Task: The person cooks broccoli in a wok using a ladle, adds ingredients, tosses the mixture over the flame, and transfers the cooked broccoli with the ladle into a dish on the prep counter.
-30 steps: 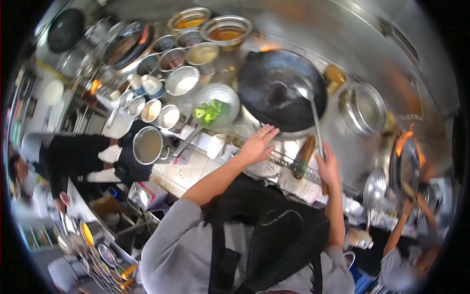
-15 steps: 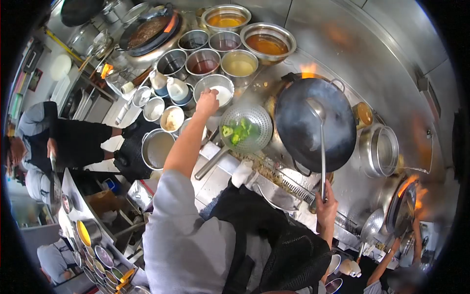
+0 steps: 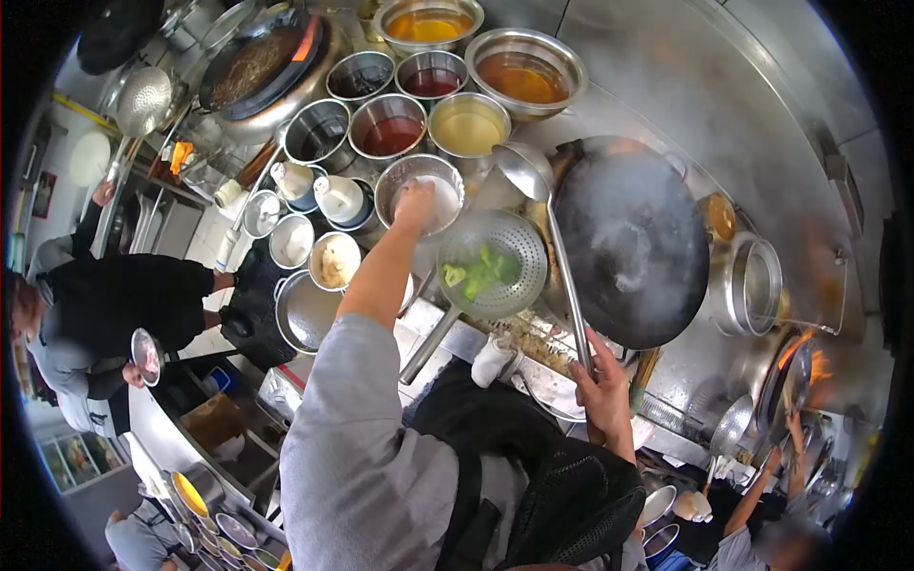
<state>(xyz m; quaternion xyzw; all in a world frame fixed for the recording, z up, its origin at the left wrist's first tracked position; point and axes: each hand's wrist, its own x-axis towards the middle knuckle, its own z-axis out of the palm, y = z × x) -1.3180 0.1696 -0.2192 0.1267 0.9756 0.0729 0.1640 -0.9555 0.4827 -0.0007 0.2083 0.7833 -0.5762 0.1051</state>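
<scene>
My left hand reaches down into a steel pot of white liquid; its fingertips are hidden there and blurred. My right hand is closed around the handle of a long ladle, whose bowl is raised at the upper left of the wok. The black wok sits on the burner, steaming, with a little pale liquid in its middle. Between my hands rests a perforated strainer holding green broccoli pieces, its handle pointing towards me.
Steel pots of dark, red and yellow sauce stand beyond my left hand, with an oil bowl behind. White bottles and small bowls lie to the left. Stacked pots stand right of the wok. Co-workers are at left and lower right.
My left hand has lowered into the white liquid. My right hand has swung the ladle out of the wok and to the left. Steam over the wok has thickened.
</scene>
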